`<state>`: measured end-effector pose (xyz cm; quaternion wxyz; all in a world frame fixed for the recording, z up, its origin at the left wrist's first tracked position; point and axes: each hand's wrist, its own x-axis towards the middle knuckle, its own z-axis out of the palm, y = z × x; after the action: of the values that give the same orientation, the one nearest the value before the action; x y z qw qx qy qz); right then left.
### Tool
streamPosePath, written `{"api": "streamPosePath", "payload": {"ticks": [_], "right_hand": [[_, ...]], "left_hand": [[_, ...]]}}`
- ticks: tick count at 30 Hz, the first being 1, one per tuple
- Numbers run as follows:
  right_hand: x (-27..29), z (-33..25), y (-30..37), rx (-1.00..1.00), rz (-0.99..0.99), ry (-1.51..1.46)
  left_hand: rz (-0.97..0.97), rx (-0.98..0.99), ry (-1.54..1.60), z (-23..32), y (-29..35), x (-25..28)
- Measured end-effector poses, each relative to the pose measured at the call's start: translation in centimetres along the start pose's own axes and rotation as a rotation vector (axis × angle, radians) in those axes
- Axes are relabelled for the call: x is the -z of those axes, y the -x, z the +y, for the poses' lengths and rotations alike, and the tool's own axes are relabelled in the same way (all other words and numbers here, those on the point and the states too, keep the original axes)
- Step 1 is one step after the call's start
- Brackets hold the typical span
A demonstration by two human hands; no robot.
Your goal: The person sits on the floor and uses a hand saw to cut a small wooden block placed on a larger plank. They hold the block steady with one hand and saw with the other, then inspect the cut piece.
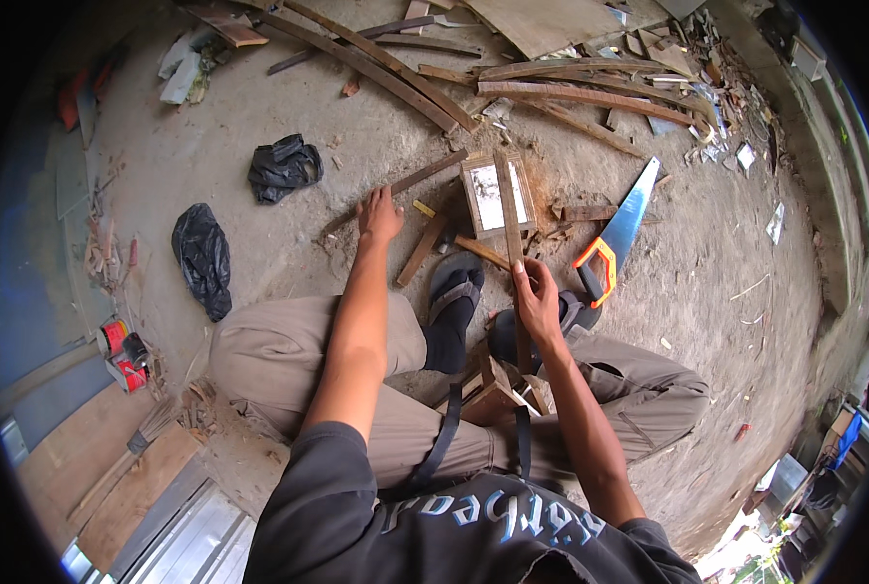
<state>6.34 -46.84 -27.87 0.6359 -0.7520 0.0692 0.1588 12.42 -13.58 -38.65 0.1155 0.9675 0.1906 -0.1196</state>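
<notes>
Right hand (537, 297) clamped on a wooden strip (509, 219); left hand (379, 216) spread flat on the concrete floor (726, 253).
The strip runs from the fist across a small wooden frame (473, 200); an orange-handled saw (615, 238) lies just right.

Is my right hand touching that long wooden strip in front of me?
Touching. The head view shows the right hand with fingers wrapped around the long wooden strip.

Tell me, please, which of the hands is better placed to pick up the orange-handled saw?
Probably the right hand: the saw lies just to its right, though it now holds a wooden slat. The left hand rests on the ground, farther away.
</notes>
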Motion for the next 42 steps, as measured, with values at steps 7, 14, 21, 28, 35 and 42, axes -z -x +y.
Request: {"api": "streamPosePath", "payload": {"ticks": [7,14,21,28,35,42], "right_hand": [[1.2,0.0,-0.5,-0.062,0.018,0.001],[-0.4,-1.0,-2.3,-0.007,0.015,-0.028],[-1.0,-6.8,-2.6,0.221,0.209,-0.018],[1.2,-15.3,0.8,0.356,0.242,-0.18],[4.0,-15.5,4.6,0.285,0.19,-0.345],[7.7,-16.4,4.2,0.407,0.242,-0.305]], "left_hand": [[-0.291,-0.004,-0.13,2.7,-2.2,-0.1],[-0.275,-0.037,0.559,0.2,-1.5,0.4],[-0.419,0.04,1.83,13.5,4.8,12.8],[-0.378,-0.014,1.667,20.0,15.9,19.7],[-0.14,0.011,1.908,26.5,20.7,19.1],[-0.195,-0.047,1.903,30.2,20.7,19.9]]}}
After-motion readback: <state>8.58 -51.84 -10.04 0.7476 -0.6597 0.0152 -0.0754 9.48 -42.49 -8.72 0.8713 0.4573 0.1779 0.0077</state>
